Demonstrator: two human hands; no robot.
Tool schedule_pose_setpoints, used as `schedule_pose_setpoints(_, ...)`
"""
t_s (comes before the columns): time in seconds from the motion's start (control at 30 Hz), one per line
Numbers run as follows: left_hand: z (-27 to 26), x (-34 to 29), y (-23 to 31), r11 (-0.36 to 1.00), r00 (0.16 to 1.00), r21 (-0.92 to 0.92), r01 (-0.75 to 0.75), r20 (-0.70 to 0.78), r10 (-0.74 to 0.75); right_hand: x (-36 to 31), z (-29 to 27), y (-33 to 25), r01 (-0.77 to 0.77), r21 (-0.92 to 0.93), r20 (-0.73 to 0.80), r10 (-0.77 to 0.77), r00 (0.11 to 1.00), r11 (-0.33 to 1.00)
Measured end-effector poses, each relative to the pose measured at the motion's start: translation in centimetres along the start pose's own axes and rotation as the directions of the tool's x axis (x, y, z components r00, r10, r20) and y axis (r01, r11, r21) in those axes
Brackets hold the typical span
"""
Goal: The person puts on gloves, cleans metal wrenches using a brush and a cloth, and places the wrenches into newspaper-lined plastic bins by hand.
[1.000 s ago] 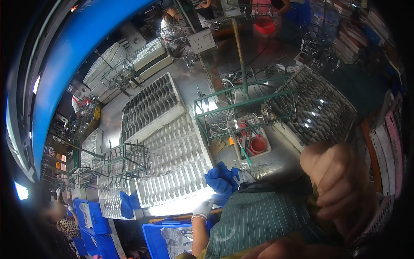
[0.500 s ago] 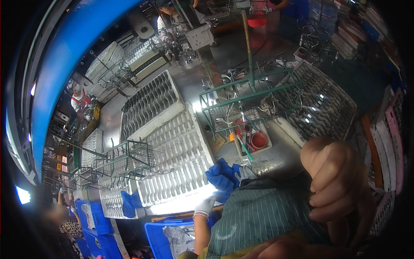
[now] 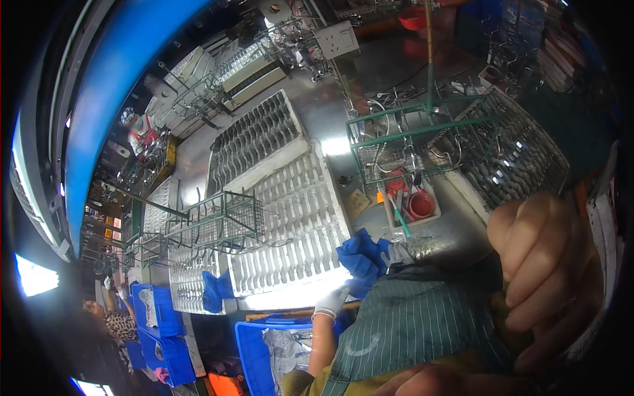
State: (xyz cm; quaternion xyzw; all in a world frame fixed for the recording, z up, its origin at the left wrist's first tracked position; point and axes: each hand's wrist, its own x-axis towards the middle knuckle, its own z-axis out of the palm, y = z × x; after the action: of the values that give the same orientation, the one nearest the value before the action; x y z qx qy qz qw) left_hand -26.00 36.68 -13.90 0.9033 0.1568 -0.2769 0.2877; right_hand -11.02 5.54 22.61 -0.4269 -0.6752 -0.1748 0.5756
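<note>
My left hand [image 3: 330, 303], in a white glove, rests at the front edge of a long pale tray [image 3: 284, 300] with rows of wavy ridges. Its fingers are stretched out, their tips beside a crumpled blue cloth [image 3: 360, 261]; nothing shows in its grip. Very near the camera on the right is my bare right hand [image 3: 538, 264], raised with its fingers curled closed. What they hold, if anything, is hidden. Below and between the hands spreads a green striped apron [image 3: 409, 330]. A grey, finger-like piece [image 3: 398, 255] lies beside the cloth.
A green wire rack [image 3: 422, 132] stands over the metal bench. Near it sit a red cup [image 3: 421, 205] and a darker ridged tray [image 3: 528, 148]. Another rack [image 3: 224, 221] overlaps the pale tray's left side. Blue bins [image 3: 244, 350] stand below. Co-workers [image 3: 109, 317] are at the left.
The view has swung, so the bench, trays and racks appear farther right in the picture. My gloved left hand stays at the tray edge; my right hand stays curled and raised.
</note>
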Motion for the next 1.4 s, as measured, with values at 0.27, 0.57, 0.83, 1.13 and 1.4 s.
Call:
schedule_pose_setpoints(0.27,-0.3,-0.3,0.1,1.000,1.000,0.028,-0.004,0.001,0.004,1.7,0.2,0.5,-0.193,0.123,0.154,0.174,0.973,0.973)
schedule_pose_setpoints(0.57,0.3,0.5,-0.8,0.999,1.000,0.038,-0.026,-0.008,0.026,0.6,0.5,1.6,-0.110,0.104,0.084,0.102,0.991,0.988)
schedule_pose_setpoints(0.83,-0.4,-0.2,0.3,0.999,0.999,0.013,-0.040,-0.005,0.040,0.7,1.2,1.5,-0.179,0.049,0.069,0.175,0.982,0.983)
schedule_pose_setpoints(1.13,-1.1,-0.8,1.1,1.000,1.000,0.007,0.019,-0.019,-0.019,-2.1,2.7,5.0,-0.229,0.021,0.322,0.210,0.923,0.973)
schedule_pose_setpoints(1.4,-1.1,-1.4,0.4,1.000,0.999,-0.019,0.021,-0.045,-0.022,-6.1,7.8,8.1,-0.570,0.029,0.536,0.468,0.702,0.821)
